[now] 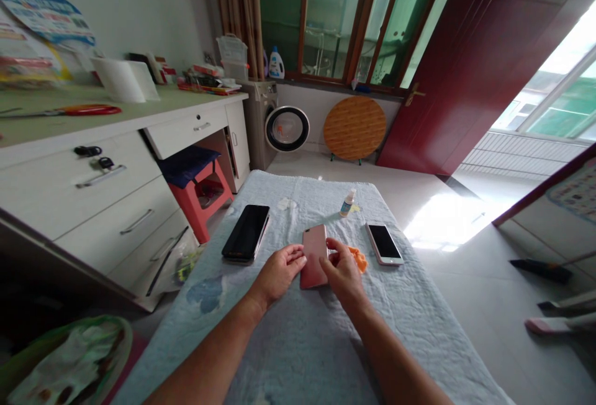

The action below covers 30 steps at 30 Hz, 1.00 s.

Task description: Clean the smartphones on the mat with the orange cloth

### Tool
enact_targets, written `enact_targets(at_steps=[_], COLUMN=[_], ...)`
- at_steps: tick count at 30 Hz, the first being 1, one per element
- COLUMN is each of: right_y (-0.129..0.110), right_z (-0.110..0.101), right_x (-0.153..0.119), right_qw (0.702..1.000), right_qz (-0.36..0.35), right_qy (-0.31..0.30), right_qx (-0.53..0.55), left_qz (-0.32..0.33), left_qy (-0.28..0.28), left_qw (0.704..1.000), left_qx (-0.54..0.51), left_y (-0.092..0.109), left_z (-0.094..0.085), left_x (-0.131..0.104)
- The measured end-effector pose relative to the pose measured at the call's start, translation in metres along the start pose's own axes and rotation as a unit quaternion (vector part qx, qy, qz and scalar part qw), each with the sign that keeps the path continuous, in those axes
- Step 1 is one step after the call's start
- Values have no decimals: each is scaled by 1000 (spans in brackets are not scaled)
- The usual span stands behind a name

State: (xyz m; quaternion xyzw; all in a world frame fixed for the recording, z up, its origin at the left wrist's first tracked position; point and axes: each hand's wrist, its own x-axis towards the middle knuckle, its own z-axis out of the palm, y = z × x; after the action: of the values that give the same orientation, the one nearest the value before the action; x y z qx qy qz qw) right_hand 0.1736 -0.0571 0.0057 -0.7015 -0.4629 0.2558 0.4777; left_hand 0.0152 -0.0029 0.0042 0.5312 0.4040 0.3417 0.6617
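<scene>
A pink smartphone (pixel 315 262) lies on the cloth-covered table with its back and camera facing up. My left hand (pixel 282 266) grips its left edge, the fingers bent against the side. From the other side my right hand (pixel 343 271) holds the phone, thumb near the back's right part and fingers along the right edge. An orange cloth (pixel 358 259) is crumpled just beyond my right hand, partly hidden by it. To the right is a white phone (pixel 384 244) with a dark screen. A larger black device (pixel 246 233) lies at the left, on top of something thin and pale.
A small spray bottle (pixel 347 203) stands toward the table's far side. The table has a light blue quilted cover (pixel 298 343). To the left are a white desk (pixel 107 187) and a red stool (pixel 205 191); behind stands a washing machine (pixel 261 119) with its door open.
</scene>
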Motion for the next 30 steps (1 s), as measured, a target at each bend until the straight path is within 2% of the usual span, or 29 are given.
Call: enact_targets(at_steps=[3, 5, 11, 16, 18, 20, 22, 25, 30], right_y=[-7, -11, -16, -19, -17, -13, -9, -7, -9], right_z=[4, 5, 9, 16, 18, 19, 18, 15, 13], right_x=[-6, -9, -15, -21, -23, -23, -22, -22, -23], right_qw=[995, 991, 982, 968, 960, 952, 946, 941, 938], right_qz=[-27, -64, -172, -231, -255, -273, -280, -272, -184], right_qy=[-40, -65, -72, -91, -94, -99, -112, -120, -59], right_qx=[91, 98, 39, -21, -62, -94, -119, -162, -288], left_qz=[-7, -8, -13, 23, 1, -53, -89, -100, -96], left_qy=[-8, -15, -30, -20, -23, -27, -27, -28, -23], left_qw=[1000, 1000, 999, 999, 999, 996, 991, 989, 991], left_qx=[-3, 10, 12, -12, -43, -73, -95, -107, -93], left_y=[4, 7, 16, 13, 10, 8, 8, 10, 15], left_z=[1, 1, 2, 5, 7, 9, 10, 10, 6], left_x=[-2, -3, -7, -8, -8, -9, -10, -10, -9])
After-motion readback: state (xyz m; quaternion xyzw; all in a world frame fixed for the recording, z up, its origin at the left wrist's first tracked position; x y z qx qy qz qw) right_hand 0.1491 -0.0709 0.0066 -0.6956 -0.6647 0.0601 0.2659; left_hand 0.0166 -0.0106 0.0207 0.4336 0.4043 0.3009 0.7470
